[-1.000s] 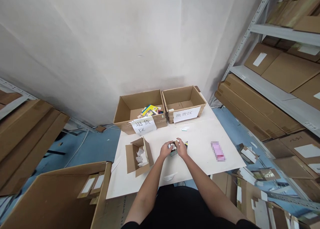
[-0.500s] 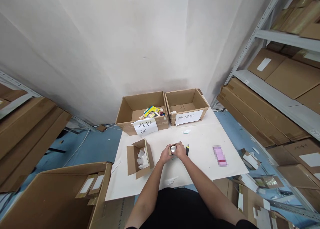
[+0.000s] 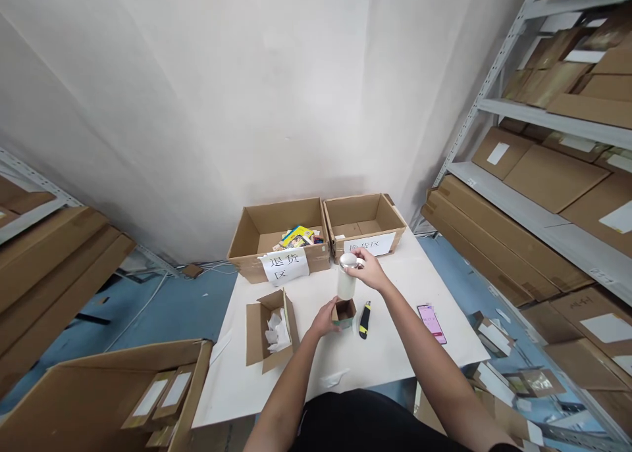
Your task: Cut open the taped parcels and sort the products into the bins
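My right hand (image 3: 369, 269) is closed on the silver top of a white bottle (image 3: 346, 285), holding it upright just above a small cardboard box (image 3: 344, 315). The small box stands on the table with its top open, and my left hand (image 3: 326, 318) grips its left side. A black and yellow utility knife (image 3: 365, 320) lies to the right of the small box. Over on the left stands an open carton (image 3: 256, 333) with crumpled white paper (image 3: 277, 331) inside.
Two open cardboard bins with handwritten paper signs stand at the back; the left bin (image 3: 241, 261) holds colourful packages (image 3: 299, 237), beside the right bin (image 3: 390, 218). A phone (image 3: 431, 324) lies at the right. Shelves with boxes flank the table (image 3: 232, 379), and a large carton (image 3: 99, 366) stands lower left.
My right hand has lifted the bottle up out of the small box, while my left hand stays on the box. The view has shifted slightly.
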Available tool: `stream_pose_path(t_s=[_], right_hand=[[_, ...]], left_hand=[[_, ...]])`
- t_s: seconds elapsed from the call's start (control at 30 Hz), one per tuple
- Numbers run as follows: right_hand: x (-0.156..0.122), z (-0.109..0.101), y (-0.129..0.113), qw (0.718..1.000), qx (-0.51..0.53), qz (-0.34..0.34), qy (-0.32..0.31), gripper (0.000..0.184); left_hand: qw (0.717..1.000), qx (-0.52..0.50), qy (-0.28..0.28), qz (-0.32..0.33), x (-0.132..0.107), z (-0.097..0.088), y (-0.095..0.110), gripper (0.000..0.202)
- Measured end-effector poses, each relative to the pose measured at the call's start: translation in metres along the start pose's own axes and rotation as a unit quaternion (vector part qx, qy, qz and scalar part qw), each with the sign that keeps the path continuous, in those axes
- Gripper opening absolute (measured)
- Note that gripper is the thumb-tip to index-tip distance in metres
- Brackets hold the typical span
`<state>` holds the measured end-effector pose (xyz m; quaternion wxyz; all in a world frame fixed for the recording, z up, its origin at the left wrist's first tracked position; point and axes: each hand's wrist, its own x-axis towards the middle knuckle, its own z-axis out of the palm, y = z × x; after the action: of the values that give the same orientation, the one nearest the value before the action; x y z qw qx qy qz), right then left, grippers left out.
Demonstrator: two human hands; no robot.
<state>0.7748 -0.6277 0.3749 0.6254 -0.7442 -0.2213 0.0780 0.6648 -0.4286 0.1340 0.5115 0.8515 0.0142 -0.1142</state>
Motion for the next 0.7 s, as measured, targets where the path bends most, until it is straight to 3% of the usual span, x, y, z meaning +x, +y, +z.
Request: stream_pose_path(t_s=[0.07, 0.13, 0.2, 0.27, 0.37, 0.43, 0.57, 0.7], right_hand=[[0.005, -0.007, -0.017, 0.999, 0.03, -0.007, 0.018, 0.05], [0.006, -0.009, -0.023, 0.998, 0.05, -0.006, 0.032, 0.053], [0.003, -0.006, -0.022, 0.998, 0.052, -0.004, 0.042, 0.054], [0.0, 0.001, -0.02, 0.998, 0.037, -0.007, 0.05, 0.052], [-0.007, 0.012, -0.019, 0.998, 0.011, -0.017, 0.054, 0.051], [-0.011, 0.013, -0.02, 0.998, 0.027, -0.024, 0.045, 0.053], [-0.025, -0.003, -0.012, 0.993, 0.105, -0.016, -0.051, 0.074], [-0.046, -0.011, 0.006, 0.979, 0.137, 0.019, -0.151, 0.1]], left_hand=[[0.999, 0.028, -0.012, 0.015, -0.004, -0.02, 0.014, 0.147], [0.999, 0.019, 0.024, 0.027, -0.011, -0.043, 0.04, 0.158], [0.992, -0.046, 0.103, 0.049, -0.017, -0.063, 0.079, 0.146], [0.978, -0.099, 0.164, 0.085, -0.022, -0.076, 0.127, 0.117], [0.955, -0.118, 0.211, 0.171, -0.024, -0.082, 0.195, 0.1], [0.945, -0.115, 0.243, 0.186, -0.025, -0.081, 0.227, 0.093], [0.933, -0.149, 0.27, 0.183, -0.032, -0.084, 0.251, 0.113], [0.93, -0.246, 0.185, 0.201, -0.034, -0.092, 0.255, 0.13]])
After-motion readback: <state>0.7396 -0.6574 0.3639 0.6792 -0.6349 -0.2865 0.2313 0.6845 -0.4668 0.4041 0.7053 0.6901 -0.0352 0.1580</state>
